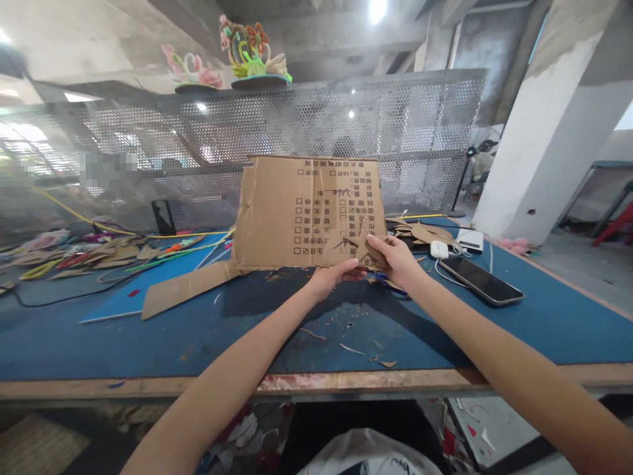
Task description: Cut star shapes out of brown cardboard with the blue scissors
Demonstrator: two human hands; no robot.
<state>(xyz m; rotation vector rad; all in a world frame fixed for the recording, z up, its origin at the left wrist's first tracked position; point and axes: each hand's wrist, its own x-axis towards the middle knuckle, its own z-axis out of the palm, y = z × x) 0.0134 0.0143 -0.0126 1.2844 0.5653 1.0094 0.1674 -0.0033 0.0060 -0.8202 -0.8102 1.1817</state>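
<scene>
A large brown cardboard sheet [297, 211] with printed characters and checkboxes is held upright over the blue table [148, 336]. My left hand [331, 276] grips its lower edge, fingers closed on it. My right hand [393, 257] pinches the lower right part of the sheet, where a cut or torn notch shows. Something blue, which I cannot make out, shows just under my right hand. A long cardboard flap [185, 288] hangs from the sheet's lower left and rests on the table.
A black phone [481, 280], a white charger [438, 249] and a white box [469, 239] lie at the right. Cardboard scraps [420, 232], coloured strips [74, 254] and cables litter the back. A perforated metal screen [297, 125] stands behind. A concrete pillar [539, 132] rises at the right.
</scene>
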